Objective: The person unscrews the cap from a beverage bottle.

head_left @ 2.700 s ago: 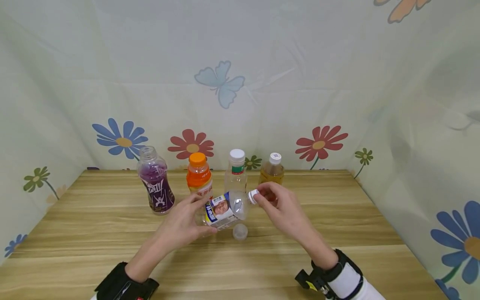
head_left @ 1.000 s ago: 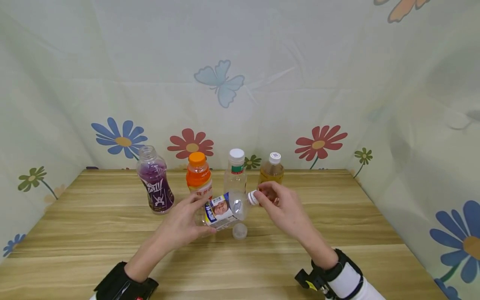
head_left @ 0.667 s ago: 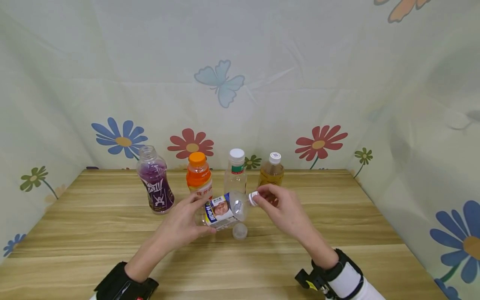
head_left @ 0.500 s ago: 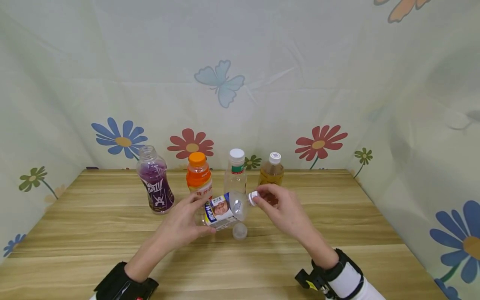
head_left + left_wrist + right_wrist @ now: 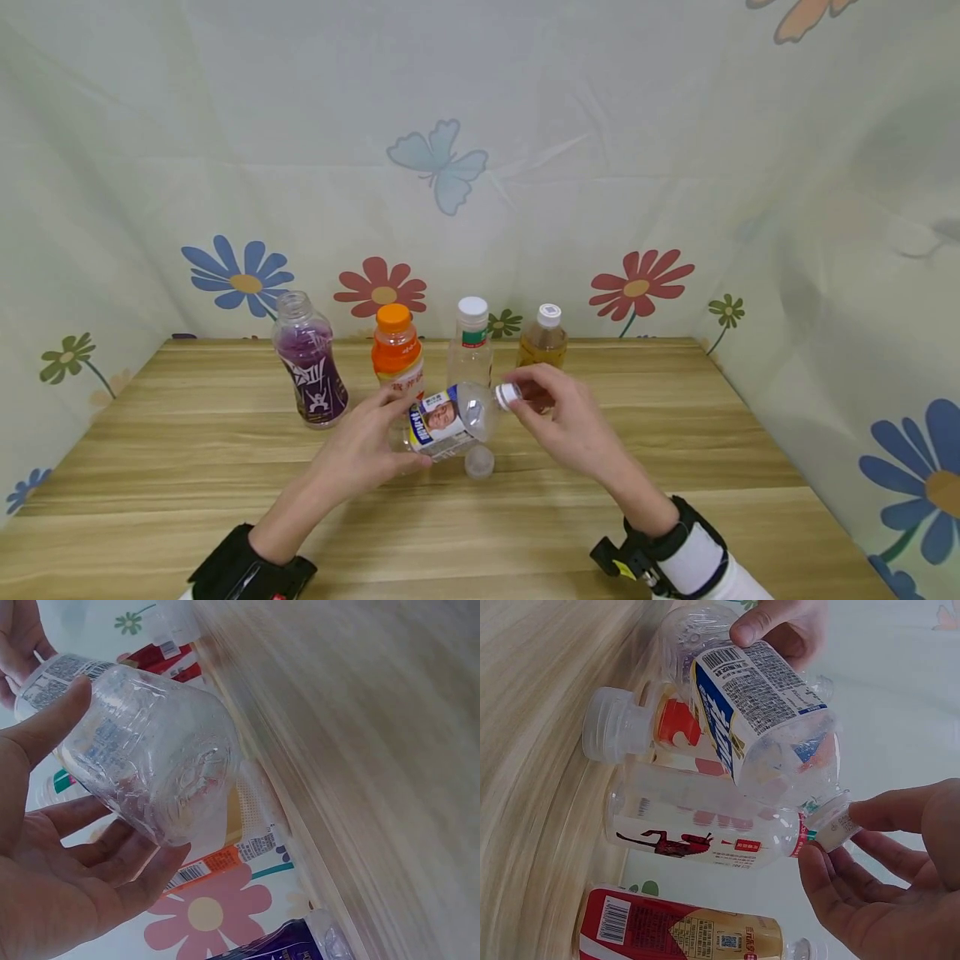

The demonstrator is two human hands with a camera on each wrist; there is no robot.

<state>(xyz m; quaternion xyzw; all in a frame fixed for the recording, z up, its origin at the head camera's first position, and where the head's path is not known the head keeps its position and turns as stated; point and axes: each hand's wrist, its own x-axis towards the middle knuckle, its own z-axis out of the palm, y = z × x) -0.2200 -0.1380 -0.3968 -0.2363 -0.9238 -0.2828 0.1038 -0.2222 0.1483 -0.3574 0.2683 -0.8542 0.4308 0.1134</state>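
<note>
My left hand grips a clear plastic bottle around its labelled body. The bottle is tilted, with its neck up and to the right. On its neck sits a white cap, which my right hand holds between thumb and fingers. In the left wrist view, the thumb lies over the bottle's side and the other fingers curl beneath it. A loose translucent cap rests on the table just below the bottle.
A row of bottles stands behind my hands: an open-necked purple bottle, an orange-capped bottle, a clear white-capped bottle and a bottle with amber contents. The wooden table meets a flowered curtain.
The fingers of my right hand have shifted around the white cap, leaving more of it showing. My left hand and the tilted bottle have stayed in place.
</note>
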